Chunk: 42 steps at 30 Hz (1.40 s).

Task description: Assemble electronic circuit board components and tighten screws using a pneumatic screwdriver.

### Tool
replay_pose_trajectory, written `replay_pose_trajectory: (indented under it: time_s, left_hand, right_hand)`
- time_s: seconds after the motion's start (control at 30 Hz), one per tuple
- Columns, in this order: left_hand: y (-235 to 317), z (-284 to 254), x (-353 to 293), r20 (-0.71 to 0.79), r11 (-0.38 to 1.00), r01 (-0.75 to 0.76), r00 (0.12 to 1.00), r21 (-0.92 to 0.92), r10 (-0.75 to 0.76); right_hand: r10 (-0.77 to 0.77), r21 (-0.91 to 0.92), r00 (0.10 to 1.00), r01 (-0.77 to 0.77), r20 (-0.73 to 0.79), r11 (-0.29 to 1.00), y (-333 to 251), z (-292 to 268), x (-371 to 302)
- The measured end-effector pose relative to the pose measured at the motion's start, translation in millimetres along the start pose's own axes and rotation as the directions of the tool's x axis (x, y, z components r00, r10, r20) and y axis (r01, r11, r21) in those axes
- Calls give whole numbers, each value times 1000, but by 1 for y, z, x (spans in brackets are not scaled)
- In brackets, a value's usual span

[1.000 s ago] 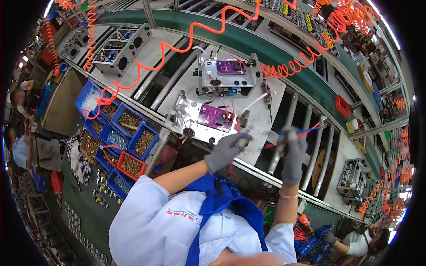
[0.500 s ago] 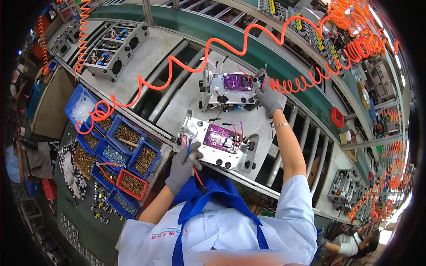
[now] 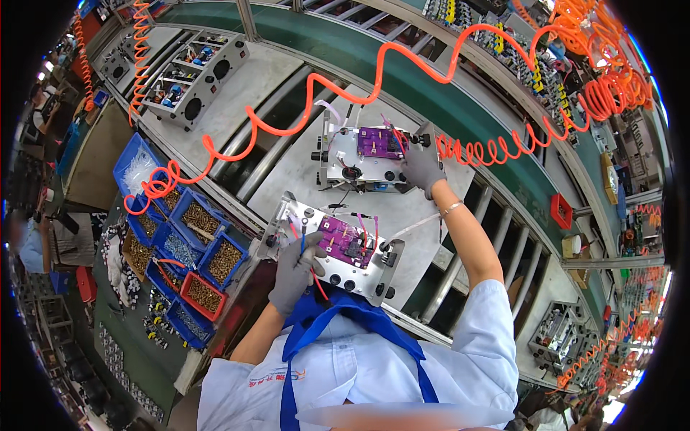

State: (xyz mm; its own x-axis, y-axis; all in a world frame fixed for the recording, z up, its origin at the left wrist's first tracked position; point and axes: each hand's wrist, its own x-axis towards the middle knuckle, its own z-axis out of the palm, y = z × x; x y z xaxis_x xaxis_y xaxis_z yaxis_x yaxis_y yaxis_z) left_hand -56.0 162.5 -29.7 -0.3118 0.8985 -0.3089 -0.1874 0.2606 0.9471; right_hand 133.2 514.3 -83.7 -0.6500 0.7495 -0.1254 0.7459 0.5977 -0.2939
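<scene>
Left hand (image 3: 293, 276): grasped red and blue wires (image 3: 302, 244) at 8 o'clock from near purple circuit board (image 3: 335, 237).
Right hand (image 3: 422, 165): lay at 4 o'clock from far purple circuit board (image 3: 374, 144); grip was indiscernible.

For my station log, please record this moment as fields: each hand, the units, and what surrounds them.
Left hand: holding red and blue wires, at the near chassis
Right hand: at the right end of the far chassis, hold unclear
Boards: purple, one on each chassis
Left side: blue bins, plus a red bin of brass-coloured parts
Hose: orange, coiled
</scene>
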Motion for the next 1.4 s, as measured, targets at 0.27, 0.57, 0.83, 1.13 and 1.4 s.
replay_pose_trajectory:
  time_s: [0.27, 0.57, 0.83, 1.13, 1.4]
  left_hand:
    - [-1, 26, 0, 8, 996, 48, 999, 77, -49]
    - [11, 18, 13, 70, 998, 50, 996, 49, -54]
    - [1, 11, 24, 61, 999, 28, 998, 35, -30]
    - [5, 17, 32, 22, 999, 44, 999, 0, -44]
    - [8, 15, 28, 42, 998, 55, 998, 15, -56]
  right_hand:
    - [-51, -357, 994, 82, 96, 930, -38, 2, 5]
    - [-37, -227, 975, 87, 217, 970, -18, -3, 18]
    - [59, 216, 998, -52, -27, 975, -10, -8, -19]
    - [-25, 9, 997, 25, -72, 1000, -74, -96, 31]
    - [78, 91, 997, -80, 23, 993, -48, -37, 13]
